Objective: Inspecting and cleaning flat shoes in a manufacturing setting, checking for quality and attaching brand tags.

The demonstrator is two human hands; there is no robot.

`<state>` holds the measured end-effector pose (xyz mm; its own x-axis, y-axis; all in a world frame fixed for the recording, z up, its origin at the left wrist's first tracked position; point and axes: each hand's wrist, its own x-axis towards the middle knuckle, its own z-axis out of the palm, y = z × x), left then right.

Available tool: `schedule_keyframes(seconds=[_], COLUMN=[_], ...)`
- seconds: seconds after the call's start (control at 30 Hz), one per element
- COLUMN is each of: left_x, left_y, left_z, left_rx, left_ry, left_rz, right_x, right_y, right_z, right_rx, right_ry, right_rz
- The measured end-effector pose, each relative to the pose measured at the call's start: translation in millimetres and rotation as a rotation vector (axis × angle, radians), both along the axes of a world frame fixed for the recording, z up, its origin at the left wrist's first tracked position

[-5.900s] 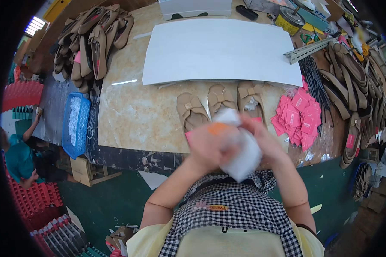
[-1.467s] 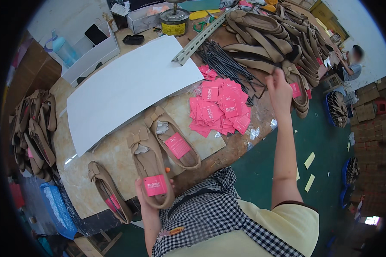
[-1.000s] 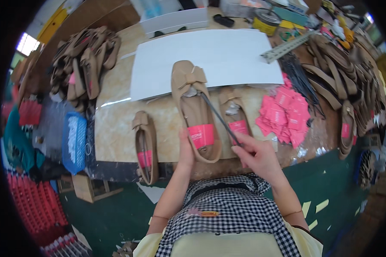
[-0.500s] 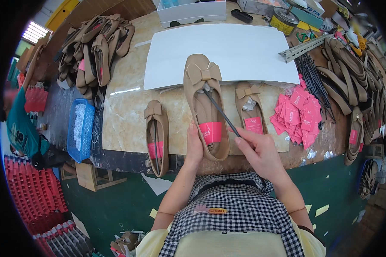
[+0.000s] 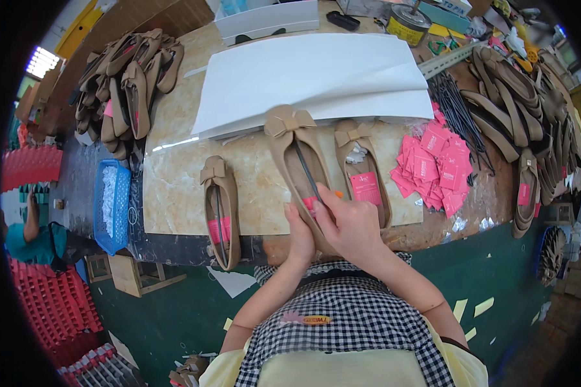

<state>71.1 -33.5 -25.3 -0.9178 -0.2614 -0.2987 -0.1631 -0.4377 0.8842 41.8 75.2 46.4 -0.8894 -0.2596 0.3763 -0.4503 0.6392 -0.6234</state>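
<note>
My left hand (image 5: pixel 301 237) is closed round the left side of a beige bow-front flat shoe (image 5: pixel 280 143), held at the table's near edge with the toe pointing away. A thin dark rod (image 5: pixel 303 166) runs lengthwise inside it. My right hand (image 5: pixel 357 230) reaches over the heel with fingers closed on the rod's near end, hiding part of a pink card in the shoe. To the left lies a matching shoe (image 5: pixel 232 250) with its own rod and pink card. Another (image 5: pixel 384 203), on the right, holds a pink card and crumpled white paper at its toe.
White sheets (image 5: pixel 303 71) cover the table's far middle. Pink cards (image 5: pixel 432 168) and dark rods (image 5: pixel 457 113) are heaped at right. Shoe piles stand far left (image 5: pixel 132 84) and right (image 5: pixel 507 97). A blue basket (image 5: pixel 124 219) holds white paper. Another person (image 5: pixel 35 235) is at left.
My right hand has moved left, over the shoe's heel. The rod, slanting out to the right before, now lies along the inside. The shoe's toe has dropped nearer, and the whole view has shifted slightly.
</note>
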Motion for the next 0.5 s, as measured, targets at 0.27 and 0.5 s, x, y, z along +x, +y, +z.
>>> schedule_keyframes(seconds=[0.27,0.5], left_x=[11,-45], left_y=[-141,17], left_z=[9,61], left_rx=[-0.795,-1.114], left_ry=[-0.271,-0.237], left_rz=[-0.231,-0.655], right_x=[-53,-112], right_y=[175,371], right_z=[-1,-88], right_rx=[-0.183,0.587], right_ry=[-0.121,0.055], right_rz=[-0.185,-0.75])
